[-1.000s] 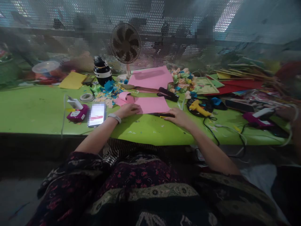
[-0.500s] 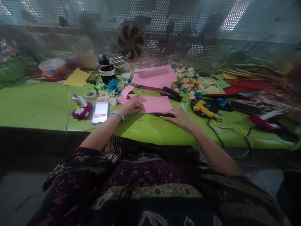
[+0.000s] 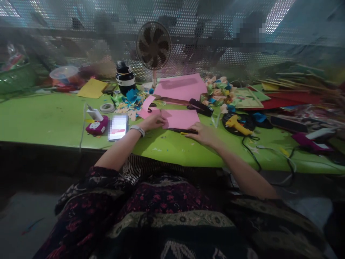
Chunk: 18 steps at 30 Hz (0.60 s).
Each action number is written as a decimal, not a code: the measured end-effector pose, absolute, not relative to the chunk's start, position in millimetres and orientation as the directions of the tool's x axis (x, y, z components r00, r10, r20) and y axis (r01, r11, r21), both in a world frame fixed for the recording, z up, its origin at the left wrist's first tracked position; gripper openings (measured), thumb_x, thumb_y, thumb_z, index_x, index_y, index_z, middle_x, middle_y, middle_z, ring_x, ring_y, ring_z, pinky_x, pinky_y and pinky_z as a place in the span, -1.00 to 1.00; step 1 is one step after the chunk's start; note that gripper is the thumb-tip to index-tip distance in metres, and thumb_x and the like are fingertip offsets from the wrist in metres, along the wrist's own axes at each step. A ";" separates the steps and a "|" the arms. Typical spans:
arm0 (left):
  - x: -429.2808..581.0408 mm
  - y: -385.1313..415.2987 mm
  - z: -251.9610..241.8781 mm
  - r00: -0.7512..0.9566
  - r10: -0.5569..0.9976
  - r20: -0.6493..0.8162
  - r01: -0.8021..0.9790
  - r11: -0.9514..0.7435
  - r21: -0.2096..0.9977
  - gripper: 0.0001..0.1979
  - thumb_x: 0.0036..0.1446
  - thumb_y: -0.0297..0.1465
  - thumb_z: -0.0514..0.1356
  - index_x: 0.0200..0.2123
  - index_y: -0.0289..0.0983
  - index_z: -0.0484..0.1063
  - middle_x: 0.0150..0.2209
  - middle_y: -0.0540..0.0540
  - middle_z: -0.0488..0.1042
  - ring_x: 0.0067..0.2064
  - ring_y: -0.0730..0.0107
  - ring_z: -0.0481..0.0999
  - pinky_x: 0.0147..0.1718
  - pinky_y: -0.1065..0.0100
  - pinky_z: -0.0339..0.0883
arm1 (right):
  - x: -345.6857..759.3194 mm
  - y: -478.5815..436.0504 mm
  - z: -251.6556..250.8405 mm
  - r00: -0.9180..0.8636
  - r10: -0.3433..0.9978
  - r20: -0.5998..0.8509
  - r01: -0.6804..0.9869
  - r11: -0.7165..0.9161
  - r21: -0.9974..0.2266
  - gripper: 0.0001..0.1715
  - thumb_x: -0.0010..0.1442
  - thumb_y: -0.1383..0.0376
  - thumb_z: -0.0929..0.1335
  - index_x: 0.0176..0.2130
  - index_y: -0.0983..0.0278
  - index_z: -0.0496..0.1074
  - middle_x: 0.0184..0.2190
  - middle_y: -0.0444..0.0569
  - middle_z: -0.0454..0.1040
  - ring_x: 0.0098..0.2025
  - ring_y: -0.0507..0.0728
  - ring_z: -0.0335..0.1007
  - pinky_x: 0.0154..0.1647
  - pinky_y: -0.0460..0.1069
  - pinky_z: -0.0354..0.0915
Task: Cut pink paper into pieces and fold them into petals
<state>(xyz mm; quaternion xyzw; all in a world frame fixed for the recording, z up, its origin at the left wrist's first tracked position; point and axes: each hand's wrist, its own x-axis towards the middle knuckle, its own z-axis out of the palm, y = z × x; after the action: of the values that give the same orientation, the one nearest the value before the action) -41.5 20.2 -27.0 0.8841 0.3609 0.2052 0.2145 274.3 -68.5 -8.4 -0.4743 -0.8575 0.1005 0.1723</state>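
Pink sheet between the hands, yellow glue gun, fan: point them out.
Pink sheet [image 3: 181, 119]: head view, middle of its face.
Yellow glue gun [image 3: 237, 124]: head view, its body.
Fan [image 3: 154, 48]: head view, its hub.

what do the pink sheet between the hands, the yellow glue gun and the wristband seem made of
Pink sheet: matte paper or thin card, judging by its flat, straight-edged, shineless face. Yellow glue gun: probably moulded plastic, from its smooth, evenly coloured, rounded body. Wristband: pale, possibly rubber or plastic; too small to be sure.
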 end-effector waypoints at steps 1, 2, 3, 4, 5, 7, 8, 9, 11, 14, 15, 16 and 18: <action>-41.3 20.3 -27.3 0.657 0.724 0.211 0.548 -0.650 0.526 -0.69 0.26 -0.33 0.22 -0.01 -0.24 0.67 0.15 -0.22 0.59 0.14 0.20 0.58 0.23 0.13 0.41 | 270.9 -66.4 -8.0 -0.494 0.847 0.196 0.778 0.531 -0.336 -0.63 0.31 0.00 0.43 -0.04 0.17 0.65 -0.16 0.11 0.57 -0.05 0.32 0.45 0.02 0.17 0.34; -41.2 20.4 -27.6 0.660 0.720 0.215 0.543 -0.655 0.525 -0.69 0.26 -0.34 0.22 0.00 -0.24 0.66 0.15 -0.22 0.59 0.15 0.20 0.58 0.24 0.13 0.40 | 267.7 -64.4 -7.7 -0.500 0.845 0.191 0.776 0.535 -0.334 -0.63 0.30 0.01 0.44 -0.05 0.18 0.65 -0.16 0.11 0.57 -0.06 0.32 0.44 0.01 0.16 0.34; -41.1 20.5 -27.9 0.661 0.717 0.222 0.538 -0.659 0.526 -0.69 0.26 -0.35 0.22 0.00 -0.25 0.66 0.15 -0.22 0.59 0.15 0.20 0.57 0.25 0.13 0.40 | 264.7 -62.8 -7.5 -0.505 0.842 0.189 0.774 0.539 -0.333 -0.64 0.29 0.02 0.45 -0.06 0.19 0.65 -0.17 0.11 0.56 -0.07 0.32 0.45 0.00 0.16 0.34; -41.1 20.7 -28.2 0.662 0.714 0.228 0.533 -0.663 0.526 -0.69 0.26 -0.35 0.22 0.00 -0.26 0.66 0.15 -0.23 0.59 0.16 0.21 0.57 0.26 0.13 0.39 | 262.3 -61.9 -7.4 -0.512 0.838 0.189 0.768 0.545 -0.335 -0.65 0.29 0.04 0.46 -0.07 0.19 0.65 -0.18 0.11 0.55 -0.08 0.31 0.45 -0.01 0.16 0.34; -41.0 20.9 -28.3 0.665 0.710 0.233 0.529 -0.667 0.524 -0.70 0.27 -0.35 0.23 0.00 -0.27 0.65 0.15 -0.23 0.59 0.17 0.20 0.57 0.27 0.14 0.38 | 260.4 -61.8 -7.4 -0.520 0.833 0.190 0.761 0.552 -0.341 -0.66 0.28 0.05 0.46 -0.07 0.18 0.66 -0.19 0.10 0.54 -0.08 0.30 0.45 -0.02 0.15 0.35; -40.9 21.1 -28.4 0.676 0.699 0.234 0.526 -0.680 0.512 -0.70 0.28 -0.35 0.22 0.00 -0.29 0.65 0.15 -0.25 0.59 0.17 0.19 0.57 0.26 0.13 0.39 | 258.1 -64.2 -7.4 -0.536 0.823 0.189 0.739 0.566 -0.365 -0.68 0.27 0.06 0.48 -0.06 0.15 0.66 -0.19 0.07 0.54 -0.09 0.29 0.45 -0.03 0.15 0.36; -40.8 20.9 -28.3 0.682 0.694 0.231 0.528 -0.685 0.501 -0.70 0.29 -0.35 0.21 0.00 -0.29 0.65 0.15 -0.25 0.59 0.17 0.19 0.57 0.26 0.13 0.39 | 257.6 -66.4 -7.2 -0.543 0.818 0.189 0.728 0.571 -0.380 -0.69 0.26 0.07 0.48 -0.06 0.14 0.66 -0.18 0.06 0.54 -0.09 0.28 0.46 -0.03 0.15 0.36; -40.5 20.4 -28.2 0.687 0.691 0.226 0.533 -0.690 0.489 -0.70 0.30 -0.35 0.20 0.00 -0.28 0.64 0.16 -0.24 0.58 0.17 0.19 0.58 0.25 0.12 0.40 | 257.9 -69.0 -6.7 -0.550 0.813 0.190 0.716 0.576 -0.394 -0.69 0.26 0.07 0.48 -0.06 0.13 0.66 -0.18 0.06 0.54 -0.09 0.28 0.46 -0.02 0.15 0.37; -39.4 18.2 -27.9 0.689 0.691 0.218 0.548 -0.694 0.468 -0.70 0.30 -0.36 0.18 0.00 -0.24 0.64 0.17 -0.21 0.58 0.17 0.18 0.58 0.23 0.11 0.42 | 261.9 -73.6 -4.6 -0.552 0.810 0.200 0.704 0.581 -0.409 -0.69 0.27 0.07 0.47 -0.05 0.13 0.66 -0.16 0.07 0.56 -0.07 0.29 0.48 0.00 0.17 0.38; -37.0 12.0 -26.9 0.677 0.701 0.226 0.568 -0.692 0.445 -0.70 0.29 -0.38 0.16 0.00 -0.18 0.63 0.18 -0.15 0.58 0.17 0.16 0.57 0.23 0.06 0.41 | 281.8 -75.1 -0.1 -0.481 0.837 0.259 0.729 0.546 -0.413 -0.66 0.29 0.03 0.44 -0.03 0.11 0.65 -0.09 0.07 0.59 -0.01 0.32 0.50 0.03 0.23 0.40; -36.1 9.3 -26.2 0.675 0.702 0.228 0.574 -0.693 0.436 -0.69 0.29 -0.39 0.15 0.00 -0.17 0.63 0.17 -0.14 0.59 0.17 0.14 0.57 0.23 0.05 0.41 | 292.9 -73.7 1.0 -0.431 0.856 0.284 0.750 0.515 -0.416 -0.63 0.30 0.00 0.43 -0.02 0.12 0.64 -0.06 0.09 0.59 -0.01 0.33 0.50 0.02 0.25 0.41; -35.2 6.6 -25.0 0.672 0.704 0.229 0.582 -0.694 0.424 -0.68 0.28 -0.39 0.14 0.01 -0.17 0.63 0.16 -0.14 0.59 0.17 0.13 0.57 0.22 0.05 0.41 | 305.8 -71.6 1.5 -0.370 0.877 0.306 0.778 0.472 -0.414 -0.60 0.31 -0.02 0.42 -0.02 0.14 0.64 -0.07 0.11 0.59 -0.02 0.35 0.51 0.00 0.28 0.41; -33.3 1.1 -22.0 0.658 0.718 0.228 0.611 -0.686 0.395 -0.66 0.31 -0.36 0.12 0.04 -0.17 0.61 0.14 -0.15 0.60 0.16 0.12 0.56 0.20 0.07 0.41 | 334.9 -66.5 -0.4 -0.248 0.910 0.333 0.841 0.373 -0.392 -0.56 0.30 -0.05 0.41 -0.04 0.19 0.64 -0.13 0.17 0.58 -0.08 0.39 0.51 -0.05 0.34 0.41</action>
<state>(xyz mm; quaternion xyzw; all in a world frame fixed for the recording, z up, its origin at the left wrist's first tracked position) -33.3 1.1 -22.0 0.8991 0.3694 0.1859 0.1433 334.9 -66.5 -0.4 -0.5561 -0.7871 0.0664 0.2587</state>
